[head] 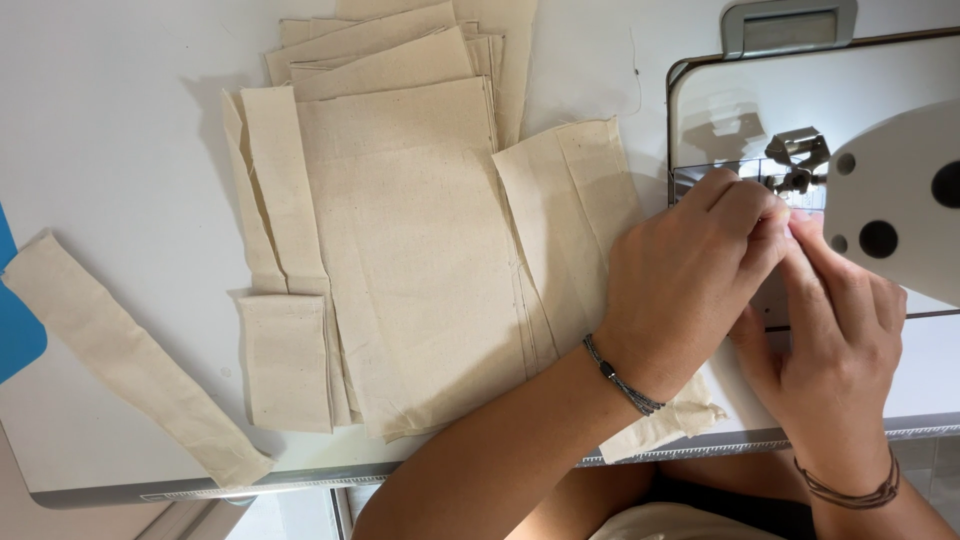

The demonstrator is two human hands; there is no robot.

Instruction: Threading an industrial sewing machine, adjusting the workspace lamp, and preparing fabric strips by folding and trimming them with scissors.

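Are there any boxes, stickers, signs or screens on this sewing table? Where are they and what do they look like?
No boxes, stickers or screens show.
Ruler strip: along the table's front edge, a thin pale band with tiny marks.
Grey plate: top of the picture, behind the sewing machine, rounded rectangle; it may be a label, too unclear to tell.

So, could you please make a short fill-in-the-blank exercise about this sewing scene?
1. Both hands, the left hand and the right hand, meet at the presser foot of a sewing ____.
2. The stack of fabric pieces is ____ in colour.
3. A single long fabric strip lies alone on the ____ side of the table.
4. Each wrist wears a ____.

Missing words: machine; beige; left; bracelet
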